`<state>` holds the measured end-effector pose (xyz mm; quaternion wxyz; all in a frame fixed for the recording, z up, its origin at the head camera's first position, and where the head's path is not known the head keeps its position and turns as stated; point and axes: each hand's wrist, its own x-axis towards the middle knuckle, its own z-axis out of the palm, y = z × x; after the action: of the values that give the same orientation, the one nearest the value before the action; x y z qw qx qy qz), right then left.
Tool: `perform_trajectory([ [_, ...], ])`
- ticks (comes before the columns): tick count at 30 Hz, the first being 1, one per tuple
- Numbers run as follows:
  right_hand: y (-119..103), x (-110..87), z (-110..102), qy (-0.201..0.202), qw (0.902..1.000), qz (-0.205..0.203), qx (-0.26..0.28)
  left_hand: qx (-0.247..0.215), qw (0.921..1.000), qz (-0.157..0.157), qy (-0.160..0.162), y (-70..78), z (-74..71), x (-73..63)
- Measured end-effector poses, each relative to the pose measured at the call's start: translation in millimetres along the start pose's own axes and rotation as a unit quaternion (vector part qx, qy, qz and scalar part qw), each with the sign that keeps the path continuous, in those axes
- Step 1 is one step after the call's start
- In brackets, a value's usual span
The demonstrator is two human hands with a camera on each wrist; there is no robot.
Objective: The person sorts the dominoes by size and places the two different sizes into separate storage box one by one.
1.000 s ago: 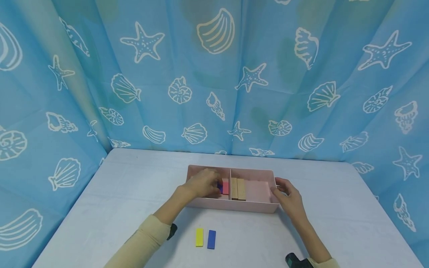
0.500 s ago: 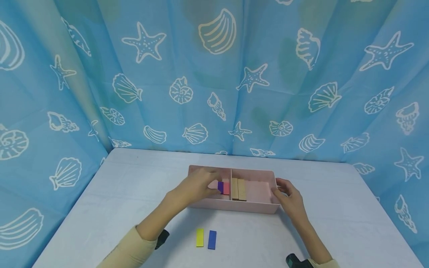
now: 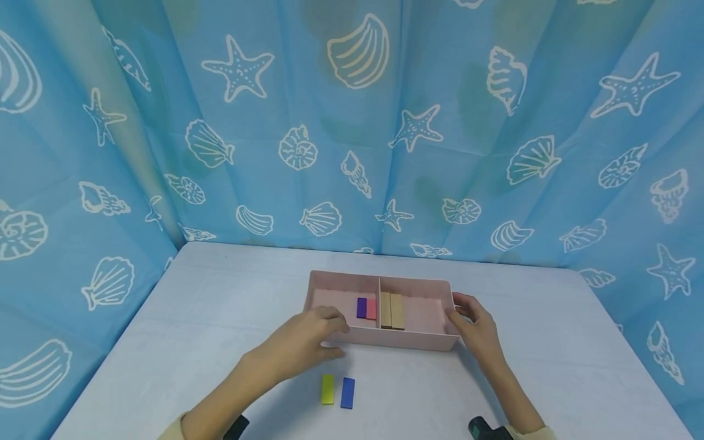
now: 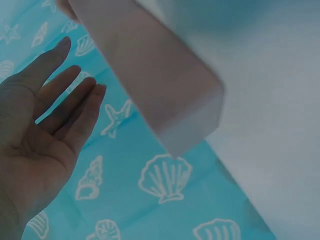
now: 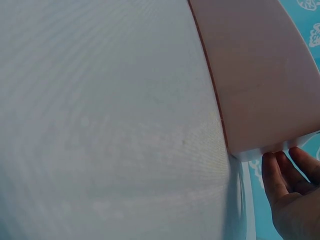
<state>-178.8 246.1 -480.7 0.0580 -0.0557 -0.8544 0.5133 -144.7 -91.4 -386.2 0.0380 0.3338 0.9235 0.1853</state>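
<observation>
In the head view a pink two-compartment box stands on the table. Its left compartment holds a purple block beside a pink block; two wooden blocks lie against the divider in the right one. My left hand hovers at the box's front left, fingers spread and holding nothing; the left wrist view shows its bare palm. With its fingertips, my right hand touches the outside of the box's right end wall, as the right wrist view also shows. A yellow block and a blue block lie in front.
The white-covered table extends around the box on all sides. Behind it and along both sides hangs a blue curtain with white shells and starfish. A dark wrist device shows at the right forearm.
My left hand has lifted out of the left compartment and drawn back toward the front left, uncovering the purple and pink blocks. The right hand stays at the box's end.
</observation>
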Motion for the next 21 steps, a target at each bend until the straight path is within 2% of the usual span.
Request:
perform_trajectory([
  [5,-1.9,1.5,-2.1,-0.011,0.9998,0.017,0.007,-0.011,0.9981,-0.037,-0.048,-3.5,10.4,-16.0],
  [7,-3.0,2.1,-3.5,-0.019,0.9995,0.024,0.006,-0.014,0.9975,-0.041,-0.056,-5.1,15.8,-22.1],
  [13,0.0,3.7,-2.6,-0.012,0.9998,0.015,0.006,-0.014,0.9985,-0.013,-0.052,-11.6,34.7,-36.8],
  [21,34.7,16.3,3.6,0.012,0.9995,-0.019,-0.021,-0.005,0.9984,0.000,-0.056,-17.7,53.9,-42.7],
])
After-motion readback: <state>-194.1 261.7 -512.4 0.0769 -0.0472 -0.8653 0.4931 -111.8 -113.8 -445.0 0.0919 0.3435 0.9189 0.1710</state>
